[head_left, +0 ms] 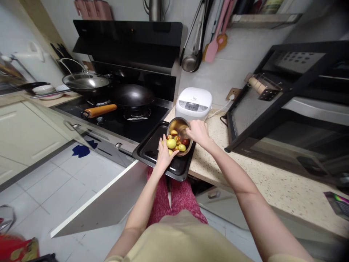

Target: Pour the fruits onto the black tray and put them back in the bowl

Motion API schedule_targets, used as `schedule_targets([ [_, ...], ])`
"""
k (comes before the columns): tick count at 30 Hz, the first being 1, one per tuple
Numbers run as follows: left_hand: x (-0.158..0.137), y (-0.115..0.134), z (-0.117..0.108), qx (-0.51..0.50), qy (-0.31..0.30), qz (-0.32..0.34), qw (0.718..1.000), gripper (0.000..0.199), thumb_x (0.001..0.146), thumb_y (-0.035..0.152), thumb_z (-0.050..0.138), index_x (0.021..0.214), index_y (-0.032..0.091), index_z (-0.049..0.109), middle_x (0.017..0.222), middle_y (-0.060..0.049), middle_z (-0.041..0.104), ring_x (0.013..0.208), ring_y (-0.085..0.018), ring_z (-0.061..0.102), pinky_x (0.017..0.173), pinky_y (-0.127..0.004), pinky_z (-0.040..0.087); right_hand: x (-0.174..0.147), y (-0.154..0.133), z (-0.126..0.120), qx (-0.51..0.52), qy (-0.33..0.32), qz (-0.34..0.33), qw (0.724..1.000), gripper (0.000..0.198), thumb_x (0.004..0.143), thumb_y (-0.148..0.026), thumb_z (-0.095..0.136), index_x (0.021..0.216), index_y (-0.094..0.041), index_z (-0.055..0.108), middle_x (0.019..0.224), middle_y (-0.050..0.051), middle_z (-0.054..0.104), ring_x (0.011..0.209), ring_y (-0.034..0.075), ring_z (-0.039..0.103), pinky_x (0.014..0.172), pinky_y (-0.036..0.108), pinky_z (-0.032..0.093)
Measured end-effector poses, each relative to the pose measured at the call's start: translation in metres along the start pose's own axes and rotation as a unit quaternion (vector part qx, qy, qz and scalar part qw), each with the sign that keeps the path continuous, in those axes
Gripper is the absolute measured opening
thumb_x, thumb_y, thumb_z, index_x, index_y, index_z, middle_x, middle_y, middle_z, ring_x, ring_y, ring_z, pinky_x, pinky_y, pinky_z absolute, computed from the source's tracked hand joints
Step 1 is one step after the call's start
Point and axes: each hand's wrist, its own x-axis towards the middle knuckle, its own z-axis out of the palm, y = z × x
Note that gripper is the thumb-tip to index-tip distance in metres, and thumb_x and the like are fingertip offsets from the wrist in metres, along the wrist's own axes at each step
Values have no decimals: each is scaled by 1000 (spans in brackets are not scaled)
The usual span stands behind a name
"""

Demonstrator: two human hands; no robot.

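A metal bowl (178, 124) is tilted over a black baking tray (148, 151), its mouth towards me. Inside are several small yellow-green and reddish-brown fruits (171, 143) that look like jujubes. My right hand (199, 131) is closed on the bowl's right rim. At the lower left of the mouth is my left hand (163, 155), thumb and fingers spread around the nearest fruits. Its palm faces the fruits, and whether it also touches the rim is hard to tell.
A white rice cooker (194, 98) stands just behind the tray. To the left, a wok (132, 95) with a wooden handle and a lidded pan (86, 82) sit on the stove. A black oven (272, 127) is at right. Below, a cabinet door (109, 200) hangs open.
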Motion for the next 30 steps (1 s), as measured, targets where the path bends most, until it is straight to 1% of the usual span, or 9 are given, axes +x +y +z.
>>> schedule_targets([
  [6,-1,1,-2,-8,14,29,999,117,84,36,82,167,23,1,165,-29,23,157,-43,29,122,-64,32,1,5,-2,-7,-3,9,1000,34,92,-21,48,110,-10,75,114,25,76,109,34,71,87,36,47],
  [9,-1,1,-3,-9,11,37,999,116,85,36,81,167,22,0,164,-29,25,156,-42,30,123,-63,31,3,9,-3,-12,3,14,1000,35,91,-20,49,108,-9,76,113,26,76,107,35,71,86,37,48],
  [13,-1,-1,-1,-17,10,43,999,114,85,36,80,167,27,1,164,-24,27,157,-41,29,123,-63,29,4,13,-6,-17,16,18,1000,36,88,-19,49,107,-8,77,110,26,76,105,36,71,85,38,48],
  [15,-1,-2,0,-17,8,43,999,113,85,35,80,167,28,2,165,-24,26,158,-41,27,123,-64,28,4,14,-8,-19,22,23,999,36,87,-18,50,107,-7,78,108,26,77,104,36,71,85,38,48],
  [20,-2,-1,-1,2,-4,47,999,108,87,32,77,167,26,4,167,-24,23,161,-39,19,125,-63,26,3,18,-12,-26,33,31,999,35,87,-19,51,105,-8,78,106,25,78,101,35,72,82,37,49],
  [24,-2,3,-3,28,-19,32,999,110,85,35,79,166,23,6,168,-27,20,161,-42,17,124,-64,27,2,20,-17,-25,47,45,998,33,86,-19,51,102,-7,78,103,25,77,100,36,72,81,38,49],
  [27,-3,5,-6,42,-30,35,998,110,85,37,79,166,22,6,169,-29,18,161,-43,15,123,-66,28,-1,24,-22,-15,65,55,996,33,87,-17,51,104,-6,77,103,27,76,100,38,71,83,40,49],
  [30,-4,7,-7,53,-40,36,997,110,86,38,79,166,22,6,170,-28,16,162,-43,12,123,-65,29,-7,34,-26,-5,84,78,993,34,88,-17,50,107,-6,76,104,28,75,100,39,70,84,42,48],
])
